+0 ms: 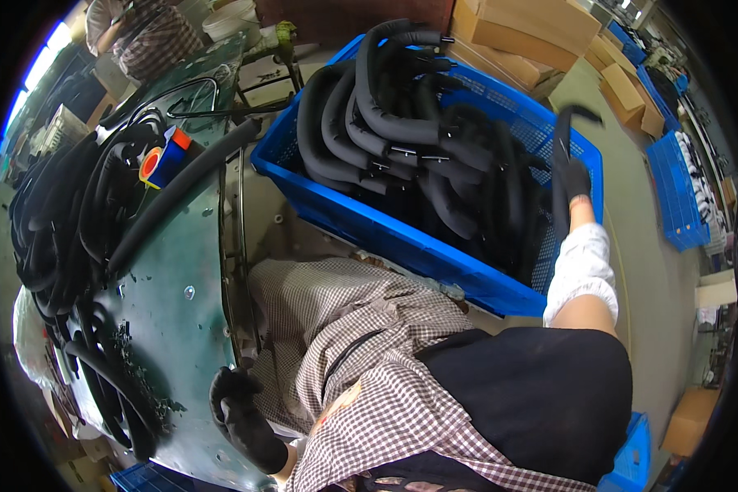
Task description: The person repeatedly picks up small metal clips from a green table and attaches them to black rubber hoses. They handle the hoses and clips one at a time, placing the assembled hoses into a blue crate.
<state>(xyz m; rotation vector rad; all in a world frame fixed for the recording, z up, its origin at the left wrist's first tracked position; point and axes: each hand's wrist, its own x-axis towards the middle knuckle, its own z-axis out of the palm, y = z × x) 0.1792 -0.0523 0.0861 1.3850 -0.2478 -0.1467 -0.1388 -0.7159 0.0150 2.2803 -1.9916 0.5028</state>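
Observation:
My right hand (pixel 579 179), in a black glove, grips a bent black foam-covered tube (pixel 562 139) over the right end of a blue plastic crate (pixel 385 234). The tube's upper end hooks to the right. Inside the crate lies a heap of similar curved foam-covered tubes (pixel 398 123), some with metal ends showing. My left hand (pixel 242 418), gloved in black too, is low beside the green table's (pixel 180 299) edge. Its fingers are loosely bent and apart, with nothing visible in them.
On the table are a pile of black foam tubes (pixel 57 197), one long foam tube (pixel 180 193) and an orange-and-blue tape dispenser (pixel 166 156). Cardboard boxes (pixel 525 33) stand behind the crate. Another person (pixel 152 37) is at the far left. More blue crates (pixel 676 193) line the right side.

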